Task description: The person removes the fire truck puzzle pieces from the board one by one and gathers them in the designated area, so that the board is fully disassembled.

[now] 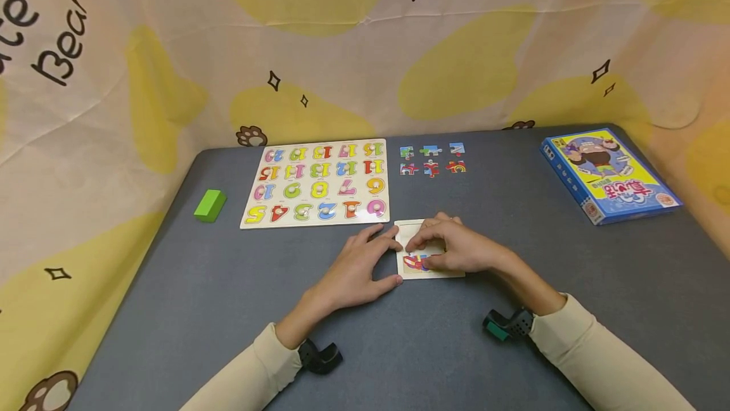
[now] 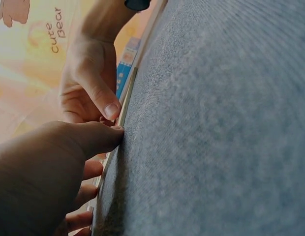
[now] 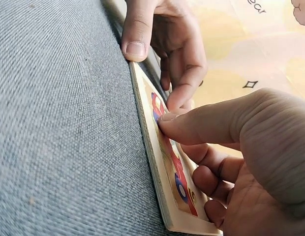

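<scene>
A small pale puzzle frame lies flat on the table, with red and blue picture pieces inside it. At its left side is my left hand, thumb on the near corner and spread fingertips on the left edge. My right hand reaches over the frame from the right. Its thumb presses on the picture, and its bent index finger touches farther left, apart from the thumb. The other right fingers curl over the frame and hide part of the picture.
Several loose jigsaw pieces lie in two rows behind the frame. Next to them is a number board with colourful numerals. A green block sits at the left, a blue and yellow box at the far right. A patterned cloth hangs behind.
</scene>
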Available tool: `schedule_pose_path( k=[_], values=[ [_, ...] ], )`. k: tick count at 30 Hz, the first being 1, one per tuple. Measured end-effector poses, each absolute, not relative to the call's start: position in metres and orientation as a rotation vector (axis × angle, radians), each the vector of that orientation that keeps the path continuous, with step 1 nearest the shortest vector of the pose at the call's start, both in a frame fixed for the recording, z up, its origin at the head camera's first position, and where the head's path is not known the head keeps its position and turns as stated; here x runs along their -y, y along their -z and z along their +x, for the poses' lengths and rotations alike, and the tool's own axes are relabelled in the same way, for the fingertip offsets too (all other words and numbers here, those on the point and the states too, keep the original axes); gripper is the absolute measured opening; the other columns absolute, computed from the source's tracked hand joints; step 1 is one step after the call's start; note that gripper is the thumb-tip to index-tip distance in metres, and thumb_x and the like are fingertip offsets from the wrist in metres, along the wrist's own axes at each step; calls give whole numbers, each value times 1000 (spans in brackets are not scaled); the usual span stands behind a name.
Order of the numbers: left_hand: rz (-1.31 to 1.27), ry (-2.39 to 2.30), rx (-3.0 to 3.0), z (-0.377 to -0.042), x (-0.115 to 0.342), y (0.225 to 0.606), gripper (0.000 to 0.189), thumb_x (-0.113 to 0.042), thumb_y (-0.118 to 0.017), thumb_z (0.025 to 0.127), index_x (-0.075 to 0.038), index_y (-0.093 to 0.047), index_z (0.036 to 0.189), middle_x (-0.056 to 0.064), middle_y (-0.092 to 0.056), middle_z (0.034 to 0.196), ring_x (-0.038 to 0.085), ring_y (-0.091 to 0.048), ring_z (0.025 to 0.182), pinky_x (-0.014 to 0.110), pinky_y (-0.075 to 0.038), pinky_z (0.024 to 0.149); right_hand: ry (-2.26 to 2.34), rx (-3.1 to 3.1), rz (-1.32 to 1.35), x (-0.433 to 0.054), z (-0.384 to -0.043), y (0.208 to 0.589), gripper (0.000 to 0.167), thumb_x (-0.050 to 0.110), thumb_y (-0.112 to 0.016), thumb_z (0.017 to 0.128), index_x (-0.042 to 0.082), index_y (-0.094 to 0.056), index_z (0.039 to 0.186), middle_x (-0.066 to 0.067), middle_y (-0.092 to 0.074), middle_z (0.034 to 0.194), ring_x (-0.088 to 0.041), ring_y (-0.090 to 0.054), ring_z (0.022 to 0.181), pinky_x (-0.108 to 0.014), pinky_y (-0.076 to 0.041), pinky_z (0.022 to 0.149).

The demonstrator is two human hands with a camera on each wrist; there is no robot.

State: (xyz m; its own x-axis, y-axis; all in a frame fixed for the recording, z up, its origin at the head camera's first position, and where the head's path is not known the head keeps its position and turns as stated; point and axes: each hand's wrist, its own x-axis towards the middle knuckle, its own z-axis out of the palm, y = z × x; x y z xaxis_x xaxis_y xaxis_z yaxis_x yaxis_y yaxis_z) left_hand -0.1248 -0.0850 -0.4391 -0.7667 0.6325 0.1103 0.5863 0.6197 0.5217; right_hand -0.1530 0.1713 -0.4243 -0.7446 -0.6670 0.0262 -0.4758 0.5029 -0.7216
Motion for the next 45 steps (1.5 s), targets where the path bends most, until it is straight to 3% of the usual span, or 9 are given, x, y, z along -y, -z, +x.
schedule_pose_path(
  k=[22,33,45],
  values=[
    [1040,-845,-2803,-125,83,443,48,-33,-75,88,-22,-63,132,3,-46,160,27,-33,152,53,-34,116,1109,-2496,-976,-172,-155,424,32,1,-77,79,19,-76,106,6,-71,102,-19,-47,94,-39,-26,82],
    [1031,-829,-2811,-124,82,442,48,-33,-74,87,-21,-63,132,2,-45,160,27,-32,152,52,-34,116,1042,-2509,-971,-169,-150,417,35,10,-86,77,18,-73,107,9,-67,95,-16,-52,96,-41,-28,88],
    [1032,-841,-2794,-123,83,442,48,-34,-74,88,-21,-63,133,2,-44,161,29,-32,153,54,-33,117,955,-2602,-1030,-163,-145,416,37,13,-91,72,16,-72,104,8,-66,91,-14,-49,92,-40,-26,84]
  ],
)
